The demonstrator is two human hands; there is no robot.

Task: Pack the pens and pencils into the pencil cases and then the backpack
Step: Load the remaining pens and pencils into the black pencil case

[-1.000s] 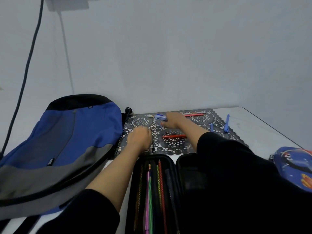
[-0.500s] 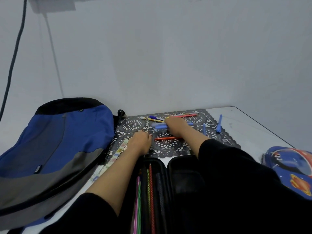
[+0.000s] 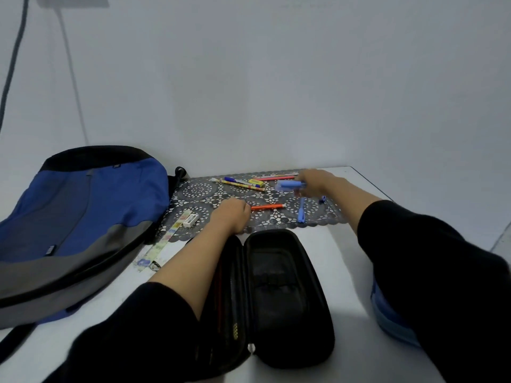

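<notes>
A black pencil case (image 3: 279, 294) lies open in front of me, with several pencils in its left half. My left hand (image 3: 231, 215) rests curled on the dark lace mat (image 3: 199, 193) at the case's far rim, its fingers touching the end of an orange pencil (image 3: 266, 207). My right hand (image 3: 312, 183) holds a blue pen-like object (image 3: 289, 185) above the mat's far right. More pens and pencils (image 3: 243, 183) lie along the mat's back edge. A blue pen (image 3: 301, 210) lies near the mat's front right. The blue and grey backpack (image 3: 77, 217) lies at the left.
A white eraser (image 3: 190, 219) and a patterned ruler (image 3: 163, 243) lie at the mat's left edge beside the backpack. A blue pencil case (image 3: 387, 319) shows at the lower right, mostly hidden by my sleeve. The white wall stands close behind the table; cables hang at the upper left.
My right hand has moved right along the mat with the blue object. My left hand stayed near the case's rim. The view shifted, revealing the eraser and ruler.
</notes>
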